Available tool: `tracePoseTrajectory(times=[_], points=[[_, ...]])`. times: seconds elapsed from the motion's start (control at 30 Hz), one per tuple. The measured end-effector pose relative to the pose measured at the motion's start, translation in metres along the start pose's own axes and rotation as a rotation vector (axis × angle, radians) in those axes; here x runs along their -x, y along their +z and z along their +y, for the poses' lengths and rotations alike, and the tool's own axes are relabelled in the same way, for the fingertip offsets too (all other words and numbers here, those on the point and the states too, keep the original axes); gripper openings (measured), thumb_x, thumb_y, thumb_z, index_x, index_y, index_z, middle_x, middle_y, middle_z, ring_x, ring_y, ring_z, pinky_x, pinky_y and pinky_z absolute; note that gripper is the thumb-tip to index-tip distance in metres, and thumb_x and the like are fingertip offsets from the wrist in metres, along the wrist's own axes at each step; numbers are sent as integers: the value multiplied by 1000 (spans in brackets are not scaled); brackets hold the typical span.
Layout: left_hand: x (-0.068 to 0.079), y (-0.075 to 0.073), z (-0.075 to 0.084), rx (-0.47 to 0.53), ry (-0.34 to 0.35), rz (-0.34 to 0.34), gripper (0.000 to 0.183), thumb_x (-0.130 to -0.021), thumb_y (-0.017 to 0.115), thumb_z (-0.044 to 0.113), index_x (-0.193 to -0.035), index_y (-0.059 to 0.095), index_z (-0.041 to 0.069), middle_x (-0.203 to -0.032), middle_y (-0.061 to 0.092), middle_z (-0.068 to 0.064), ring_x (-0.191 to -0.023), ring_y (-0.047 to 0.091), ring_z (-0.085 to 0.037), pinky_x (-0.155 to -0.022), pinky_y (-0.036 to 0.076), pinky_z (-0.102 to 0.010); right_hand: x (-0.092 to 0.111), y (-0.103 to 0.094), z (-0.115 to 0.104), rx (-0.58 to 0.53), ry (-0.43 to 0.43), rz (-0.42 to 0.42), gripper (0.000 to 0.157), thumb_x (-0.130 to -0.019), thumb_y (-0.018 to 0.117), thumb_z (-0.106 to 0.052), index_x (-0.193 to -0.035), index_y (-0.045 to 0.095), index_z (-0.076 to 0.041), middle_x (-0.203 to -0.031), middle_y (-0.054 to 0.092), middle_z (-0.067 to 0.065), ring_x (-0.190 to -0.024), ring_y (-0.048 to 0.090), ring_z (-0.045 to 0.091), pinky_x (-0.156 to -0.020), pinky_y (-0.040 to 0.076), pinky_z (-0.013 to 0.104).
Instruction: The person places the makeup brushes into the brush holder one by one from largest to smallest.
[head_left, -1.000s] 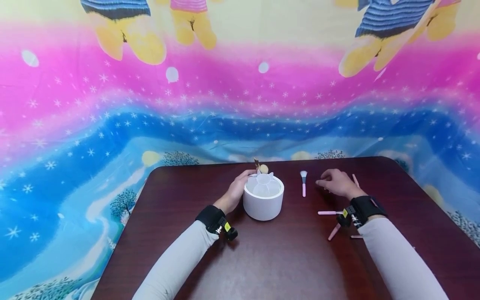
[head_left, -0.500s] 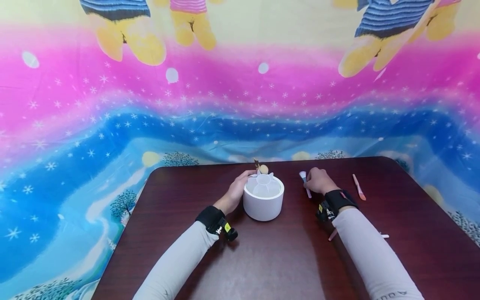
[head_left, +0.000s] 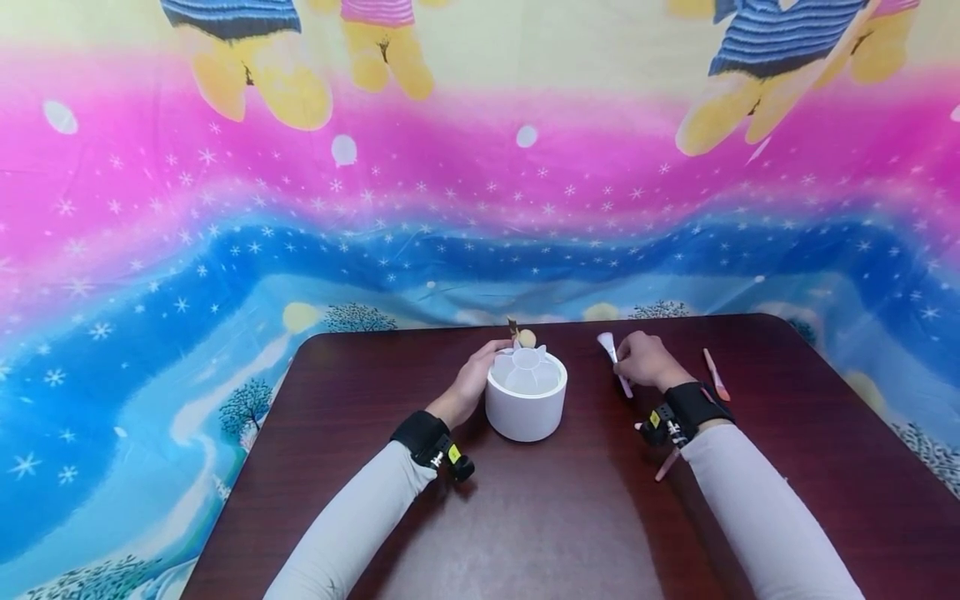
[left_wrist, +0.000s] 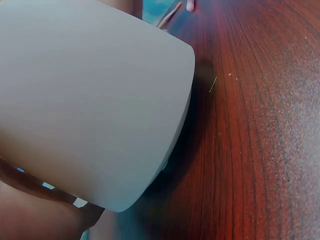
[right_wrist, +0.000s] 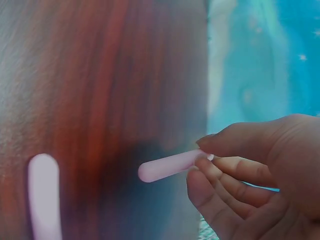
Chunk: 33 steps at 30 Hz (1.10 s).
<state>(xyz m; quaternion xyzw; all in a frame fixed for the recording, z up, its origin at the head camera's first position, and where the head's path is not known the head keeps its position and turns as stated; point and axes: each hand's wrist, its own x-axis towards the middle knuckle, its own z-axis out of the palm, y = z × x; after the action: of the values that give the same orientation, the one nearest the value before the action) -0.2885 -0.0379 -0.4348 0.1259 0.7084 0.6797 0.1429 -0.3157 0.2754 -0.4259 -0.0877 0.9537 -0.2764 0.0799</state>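
A pink-handled brush (right_wrist: 169, 166), pinched between the right hand's (head_left: 647, 360) thumb and fingertips, right of a white pot (head_left: 527, 414).
Its pale bristles point away from the person; the left hand (head_left: 474, 377) curls round the pot's left side. An orange-tipped brush (head_left: 717, 375) lies farther right on the dark red surface (head_left: 495, 525), before a patterned cloth (head_left: 465, 192).

Glossy, with wood-like grain, across the desk (head_left: 480, 542). Smooth and matt on the pot (head_left: 525, 419) towards the far edge; frosted and plastic-looking on its dividers (head_left: 528, 360). Smooth, plastic-looking on the brush handle (right_wrist: 167, 167). Creased cloth in the backdrop (head_left: 420, 242) beyond the far edge.
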Motion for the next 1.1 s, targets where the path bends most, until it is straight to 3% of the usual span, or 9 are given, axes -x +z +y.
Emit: tracePoseTrajectory(times=[0.2, 0.43, 0.8, 1.1], points=[[8, 3, 11, -13, -2, 4, 38, -101, 31, 15, -136, 43, 4, -138, 44, -11, -121, 40, -19, -101, 34, -40, 4, -10, -14, -23, -78, 112, 10, -84, 63, -5, -87, 61, 5, -77, 66, 14, -60, 62, 18, -57, 51, 34], [-13, -1, -17, 14, 15, 24, 37, -101, 34, 21, -134, 47, 11, -136, 46, -5, -120, 42, -16, -101, 33, -40, 15, -27, -43, -113, -136, 144, 11, -87, 63, -7, -90, 61, 4, -82, 66, 18, -64, 64, 25, -55, 52, 33], [-12, 1, -19, 15, 19, 46, 38, -99, 34, 21, -133, 48, 11, -135, 47, -4, -120, 42, -15, -102, 33, -41, 32, -38, -84, -165, -235, 244, 13, -89, 63, -14, -94, 64, -3, -82, 66, 12, -66, 63, 22, -57, 53, 34], [-11, 1, -18, 19, 16, 47, 37, -99, 35, 21, -132, 50, 12, -133, 48, -3, -118, 43, -14, -101, 34, -39, 43, -33, -105, -283, -323, 281, 10, -87, 65, -8, -92, 64, 1, -81, 66, 14, -68, 65, 23, -56, 54, 27]])
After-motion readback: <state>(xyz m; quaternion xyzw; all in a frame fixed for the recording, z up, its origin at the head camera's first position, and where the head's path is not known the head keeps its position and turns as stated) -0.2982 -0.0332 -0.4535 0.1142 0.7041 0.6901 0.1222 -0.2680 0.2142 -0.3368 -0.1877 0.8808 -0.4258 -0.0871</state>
